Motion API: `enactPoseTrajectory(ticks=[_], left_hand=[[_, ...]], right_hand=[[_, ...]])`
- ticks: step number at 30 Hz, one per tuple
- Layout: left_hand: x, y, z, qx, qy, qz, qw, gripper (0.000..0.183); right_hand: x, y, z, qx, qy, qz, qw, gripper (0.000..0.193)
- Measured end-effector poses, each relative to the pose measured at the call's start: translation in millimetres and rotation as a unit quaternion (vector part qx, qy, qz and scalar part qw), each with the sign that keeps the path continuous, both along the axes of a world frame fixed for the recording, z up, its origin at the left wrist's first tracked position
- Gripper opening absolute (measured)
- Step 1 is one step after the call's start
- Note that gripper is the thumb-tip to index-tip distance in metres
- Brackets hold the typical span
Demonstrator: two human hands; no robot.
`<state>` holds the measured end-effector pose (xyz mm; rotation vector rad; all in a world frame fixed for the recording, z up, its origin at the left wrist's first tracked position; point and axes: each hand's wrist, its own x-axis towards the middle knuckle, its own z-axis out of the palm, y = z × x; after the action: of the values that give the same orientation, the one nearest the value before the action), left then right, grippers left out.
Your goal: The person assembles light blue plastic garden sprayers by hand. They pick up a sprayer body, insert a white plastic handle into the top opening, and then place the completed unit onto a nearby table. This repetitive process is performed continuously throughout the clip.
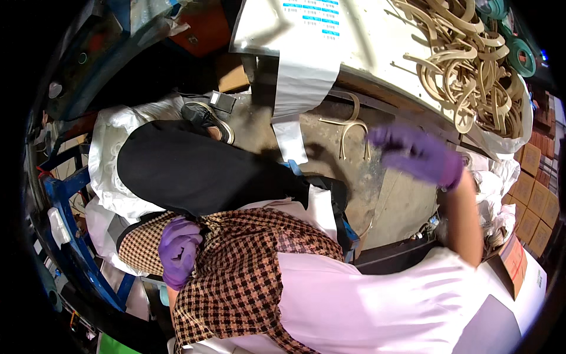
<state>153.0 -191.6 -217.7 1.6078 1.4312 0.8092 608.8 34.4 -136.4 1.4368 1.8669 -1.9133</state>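
Note:
My left hand (180, 251), in a purple glove, rests closed against the checked apron (247, 236) on my lap. Its fingers curl inward and hide whatever they may hold. Out to the right, my right hand (418, 154), also purple-gloved, is raised near the table's front edge and smeared by motion. Its fingers cannot be made out. Just left of its fingertips, two curved beige plastic strips (355, 125) show against the floor; whether they lie there is unclear. A large heap of similar beige curved strips (471, 65) covers the table's right end.
A pale table (368, 44) spans the top, with a label sheet (312, 15) whose paper strip (303, 82) hangs down. Green tape rolls (520, 57) stand by the heap. White sacks (135, 124) and a blue metal frame (82, 218) are at left; stacked cartons (530, 194) at right.

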Motion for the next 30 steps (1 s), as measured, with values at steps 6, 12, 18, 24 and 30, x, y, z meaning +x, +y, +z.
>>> enactPoseTrajectory(ticks=[6, 12, 18, 24, 30], left_hand=[[12.0, 18.2, 3.7, 0.006, 0.007, -0.045, 0.999, 0.014], [-1.2, -26.7, -0.9, 0.075, -0.030, 0.065, 0.995, 0.014], [-38.5, -169.0, -29.8, 0.108, -0.174, 0.577, 0.790, 0.022], [29.3, -354.3, -136.6, 0.165, -0.098, 0.844, 0.500, 0.013], [112.4, -445.1, -194.5, 0.258, -0.493, 0.830, 0.022, 0.036]], right_hand=[[54.0, -110.6, -84.0, -0.104, -0.090, -0.121, 0.983, 0.051], [-28.8, -38.8, -73.8, 0.189, -0.069, 0.059, 0.978, 0.047], [-240.5, -14.9, -38.2, 0.434, 0.216, 0.159, 0.860, 0.031], [-377.1, -68.1, -49.9, 0.312, 0.434, 0.373, 0.758, 0.024], [-439.1, -134.5, -34.3, 0.255, 0.508, 0.560, 0.603, 0.016]])
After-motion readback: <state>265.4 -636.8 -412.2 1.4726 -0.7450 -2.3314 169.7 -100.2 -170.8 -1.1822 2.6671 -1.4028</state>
